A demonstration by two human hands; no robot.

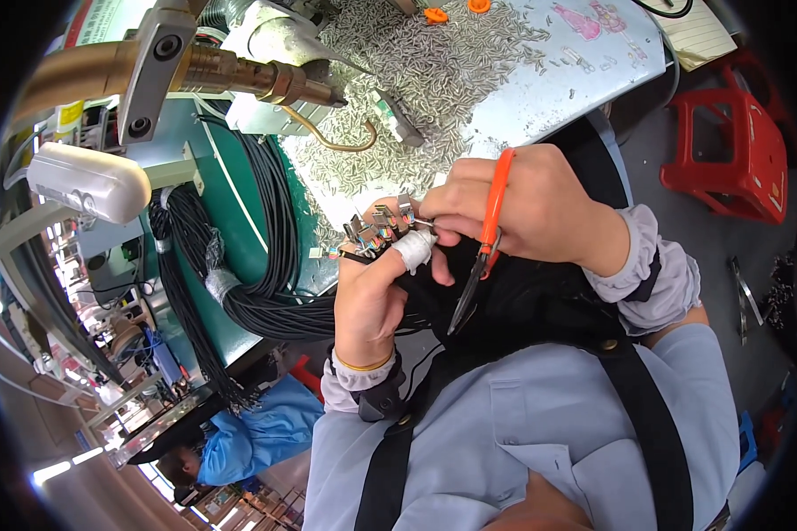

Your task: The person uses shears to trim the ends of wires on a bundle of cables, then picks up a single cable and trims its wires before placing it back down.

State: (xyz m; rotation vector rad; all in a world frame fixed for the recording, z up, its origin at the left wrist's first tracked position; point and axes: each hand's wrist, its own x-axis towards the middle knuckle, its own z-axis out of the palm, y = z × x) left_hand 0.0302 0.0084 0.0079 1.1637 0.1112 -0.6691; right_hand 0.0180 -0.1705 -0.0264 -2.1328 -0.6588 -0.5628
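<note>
My left hand [367, 301] is closed round several black cables whose ends carry small metal connectors [383, 221] with coloured wires. The connectors fan out in a row above the fingers. White tape [414, 250] wraps the left thumb. Orange-handled scissors [498, 199] hang in my right hand [545, 208], blades pointing down toward my lap. The thumb and fingertips of that hand are pinched together beside the rightmost connector; what lies between them is too small to make out.
Many small metal pieces [434, 62] cover the light tabletop. A metal nozzle [283, 84] and bent copper-coloured tube [345, 146] project over it. Bundled black cables [266, 305] lie on the green mat at left. A red stool [739, 159] stands right; a person in blue [261, 434] sits lower left.
</note>
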